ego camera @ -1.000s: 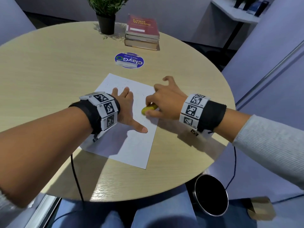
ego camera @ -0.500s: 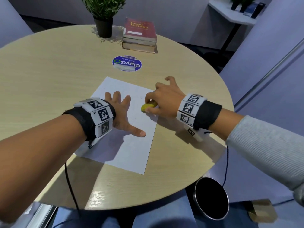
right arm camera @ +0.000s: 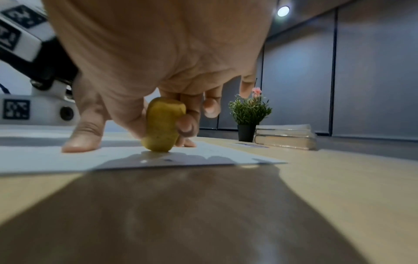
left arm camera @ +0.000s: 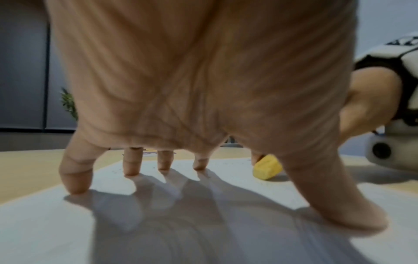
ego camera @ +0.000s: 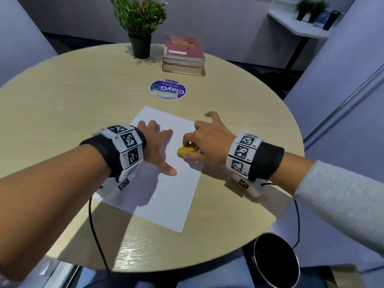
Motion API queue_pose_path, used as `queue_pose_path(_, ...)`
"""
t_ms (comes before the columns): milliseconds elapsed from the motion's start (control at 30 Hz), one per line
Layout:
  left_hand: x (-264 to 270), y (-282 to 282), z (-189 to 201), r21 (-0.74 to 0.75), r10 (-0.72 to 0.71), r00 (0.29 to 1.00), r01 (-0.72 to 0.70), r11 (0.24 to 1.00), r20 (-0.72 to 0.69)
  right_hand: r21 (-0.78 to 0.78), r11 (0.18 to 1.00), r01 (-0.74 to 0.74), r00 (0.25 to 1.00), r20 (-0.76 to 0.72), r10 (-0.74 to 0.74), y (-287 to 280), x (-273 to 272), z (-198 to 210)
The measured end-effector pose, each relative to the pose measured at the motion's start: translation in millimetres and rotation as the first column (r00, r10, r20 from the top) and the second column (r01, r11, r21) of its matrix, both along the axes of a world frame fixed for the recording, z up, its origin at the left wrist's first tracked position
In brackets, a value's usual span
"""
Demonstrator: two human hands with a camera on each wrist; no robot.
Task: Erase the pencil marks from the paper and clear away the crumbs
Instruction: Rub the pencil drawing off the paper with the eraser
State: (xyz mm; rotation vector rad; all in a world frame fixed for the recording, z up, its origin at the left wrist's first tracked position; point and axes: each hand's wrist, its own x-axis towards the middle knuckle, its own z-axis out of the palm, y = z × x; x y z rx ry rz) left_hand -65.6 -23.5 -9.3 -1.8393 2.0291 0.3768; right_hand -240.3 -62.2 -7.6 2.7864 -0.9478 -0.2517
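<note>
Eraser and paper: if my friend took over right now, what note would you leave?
Left hand: spread, fingertips pressing the paper flat on the table.
Right hand: pinches the yellow eraser, its end on the paper near the right edge.
Done: erasing has begun; a few crumbs lie on the sheet.
Left: finish any remaining marks (too faint to tell), then clear the crumbs.

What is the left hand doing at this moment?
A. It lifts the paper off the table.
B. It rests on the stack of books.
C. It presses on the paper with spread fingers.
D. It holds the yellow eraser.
C: the left hand stands with spread fingertips on the paper, which lies flat, while the right hand pinches the yellow eraser.
</note>
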Motion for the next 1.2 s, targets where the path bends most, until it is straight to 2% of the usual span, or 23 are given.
queue_pose_path(267, 8, 1, 4, 0.011, -0.014, 0.998, 0.013, 1.000, 0.068, 0.050, 0.999, -0.005, 1.000, 0.010, 0.005, -5, -6, 0)
queue_pose_path(400, 5, 5, 1, -0.006, -0.024, 0.998, 0.024, 1.000, 0.052, 0.023, 0.996, 0.089, 0.995, 0.036, -0.090, -14, -2, 6)
queue_pose_path(533, 7, 2, -3, -0.014, -0.012, 0.999, 0.012, 1.000, 0.032, 0.060, 0.994, -0.086, 0.996, 0.006, 0.086, -2, 1, -1)
queue_pose_path(567, 8, 0, -5, -0.010, 0.000, 1.000, 0.000, 1.000, 0.027, 0.082, 0.993, -0.085, 0.996, 0.003, 0.085, -4, 2, 2)
queue_pose_path(667, 9, -2, -7, -0.016, 0.044, 0.999, -0.044, 0.999, 0.018, 0.059, 0.997, 0.047, 0.998, 0.029, -0.049, -21, 0, 11)
queue_pose_path(700, 9, -3, -7, -0.010, 0.047, 0.999, -0.046, 0.999, 0.017, 0.043, 0.998, 0.039, 0.999, 0.033, -0.040, -20, 0, 10)
queue_pose_path(800, 13, -4, -8, 0.014, 0.044, 0.999, -0.044, 0.999, 0.015, 0.034, 0.987, -0.158, 0.987, 0.004, 0.158, -5, 5, -2)
queue_pose_path(833, 14, -5, -8, 0.014, 0.045, 0.999, -0.046, 0.999, 0.013, 0.033, 0.984, -0.173, 0.985, 0.007, 0.173, -5, 7, -1)
queue_pose_path(933, 14, -6, -8, 0.026, 0.055, 0.998, -0.055, 0.998, 0.017, 0.013, 1.000, -0.026, 1.000, 0.018, 0.026, -16, 8, 9)
queue_pose_path(1067, 16, -7, -11, 0.032, 0.049, 0.999, -0.050, 0.998, 0.020, -0.006, 0.982, -0.189, 0.982, -0.020, 0.188, -7, 12, 2)
queue_pose_path(1200, 15, -8, -10, 0.028, 0.042, 0.999, -0.042, 0.999, 0.026, -0.004, 0.999, -0.036, 0.999, 0.015, 0.036, -23, 12, 13)
